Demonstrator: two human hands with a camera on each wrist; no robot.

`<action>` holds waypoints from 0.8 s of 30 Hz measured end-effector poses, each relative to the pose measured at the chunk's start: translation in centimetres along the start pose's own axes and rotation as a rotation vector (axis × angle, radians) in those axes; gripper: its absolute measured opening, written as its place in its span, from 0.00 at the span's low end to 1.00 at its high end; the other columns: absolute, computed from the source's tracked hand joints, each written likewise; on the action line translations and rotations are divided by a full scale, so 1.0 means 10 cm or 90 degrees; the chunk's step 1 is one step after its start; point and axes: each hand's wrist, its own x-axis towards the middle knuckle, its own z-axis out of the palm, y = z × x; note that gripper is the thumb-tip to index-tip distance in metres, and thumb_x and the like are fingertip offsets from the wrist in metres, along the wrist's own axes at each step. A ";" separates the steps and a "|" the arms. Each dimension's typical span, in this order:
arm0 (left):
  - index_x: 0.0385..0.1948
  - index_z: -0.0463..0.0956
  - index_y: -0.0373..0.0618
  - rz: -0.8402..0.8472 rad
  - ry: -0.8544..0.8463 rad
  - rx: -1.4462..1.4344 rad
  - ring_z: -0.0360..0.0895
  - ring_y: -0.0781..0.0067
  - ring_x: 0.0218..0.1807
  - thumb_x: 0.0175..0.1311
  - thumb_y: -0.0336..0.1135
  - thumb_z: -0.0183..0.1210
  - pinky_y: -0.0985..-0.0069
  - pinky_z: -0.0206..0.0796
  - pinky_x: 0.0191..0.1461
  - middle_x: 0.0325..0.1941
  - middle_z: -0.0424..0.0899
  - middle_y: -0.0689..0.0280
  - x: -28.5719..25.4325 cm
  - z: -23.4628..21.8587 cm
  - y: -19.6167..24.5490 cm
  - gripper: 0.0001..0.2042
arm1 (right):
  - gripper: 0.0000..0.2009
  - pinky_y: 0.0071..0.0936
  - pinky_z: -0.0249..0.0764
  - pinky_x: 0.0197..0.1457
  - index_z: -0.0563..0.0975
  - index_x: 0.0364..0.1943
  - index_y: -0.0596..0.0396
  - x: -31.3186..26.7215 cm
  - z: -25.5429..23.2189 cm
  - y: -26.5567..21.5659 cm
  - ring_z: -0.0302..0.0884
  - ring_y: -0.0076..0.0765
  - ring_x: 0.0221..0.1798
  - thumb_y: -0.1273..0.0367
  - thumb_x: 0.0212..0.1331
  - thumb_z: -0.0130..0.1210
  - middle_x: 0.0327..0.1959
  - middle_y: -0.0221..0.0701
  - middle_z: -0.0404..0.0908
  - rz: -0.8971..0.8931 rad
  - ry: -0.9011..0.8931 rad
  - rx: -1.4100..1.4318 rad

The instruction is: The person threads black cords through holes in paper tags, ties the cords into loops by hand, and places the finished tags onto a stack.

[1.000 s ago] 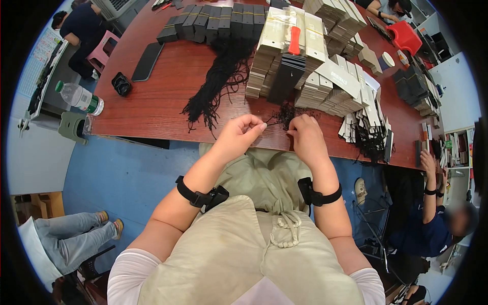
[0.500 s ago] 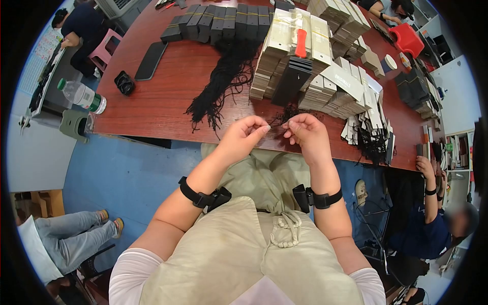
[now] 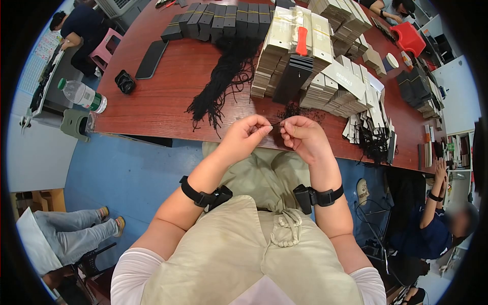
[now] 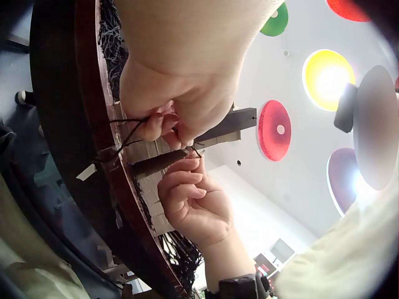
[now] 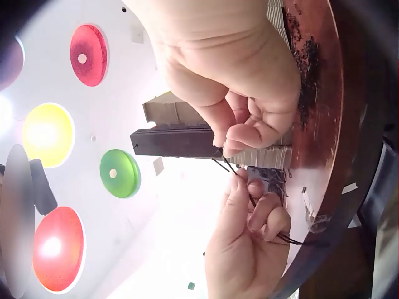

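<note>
Between both hands runs a thin black cord [image 5: 228,163], held above the table's near edge. The left hand [image 3: 246,136] pinches it between thumb and index finger, and its tail hangs out past the curled fingers in the right wrist view. Facing it, the right hand [image 3: 307,136] pinches the cord's other part with thumb and fingertips, a short gap away. Just beyond the fingers lies a heap of small black cord pieces [image 3: 300,111]. Behind that stands a stack of black cards [image 3: 293,79] with a red-orange object [image 3: 302,41] on top.
A bundle of long black cords [image 3: 219,84] lies left of tall stacks of beige cards [image 3: 271,56]. Strung cards [image 3: 373,114] are at the right. A phone [image 3: 151,59], a black case [image 3: 124,82] and a bottle [image 3: 83,95] sit leftward. Other people are around the room.
The right hand has turned, rising off the small heap to meet the left hand at the cord. The left hand has shifted slightly right, keeping its pinch.
</note>
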 end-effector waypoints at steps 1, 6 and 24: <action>0.34 0.75 0.41 0.000 0.001 0.000 0.59 0.92 0.22 0.62 0.30 0.56 0.89 0.52 0.24 0.21 0.68 0.80 0.00 0.00 0.00 0.04 | 0.05 0.18 0.69 0.28 0.77 0.35 0.62 -0.01 0.00 0.00 0.73 0.23 0.26 0.74 0.57 0.55 0.28 0.32 0.79 0.003 -0.002 0.000; 0.34 0.74 0.41 -0.011 0.003 -0.019 0.59 0.93 0.22 0.62 0.29 0.56 0.89 0.52 0.24 0.21 0.68 0.80 -0.01 -0.01 -0.02 0.04 | 0.03 0.19 0.69 0.28 0.77 0.33 0.60 -0.03 -0.02 0.02 0.73 0.24 0.27 0.74 0.57 0.55 0.28 0.32 0.78 0.005 -0.003 0.003; 0.37 0.74 0.40 -0.062 -0.014 -0.095 0.63 0.92 0.27 0.64 0.30 0.54 0.90 0.56 0.29 0.28 0.74 0.77 0.02 0.00 0.02 0.05 | 0.07 0.17 0.67 0.29 0.78 0.37 0.62 -0.01 0.11 0.12 0.70 0.20 0.27 0.73 0.57 0.56 0.29 0.29 0.79 -0.066 0.052 -0.069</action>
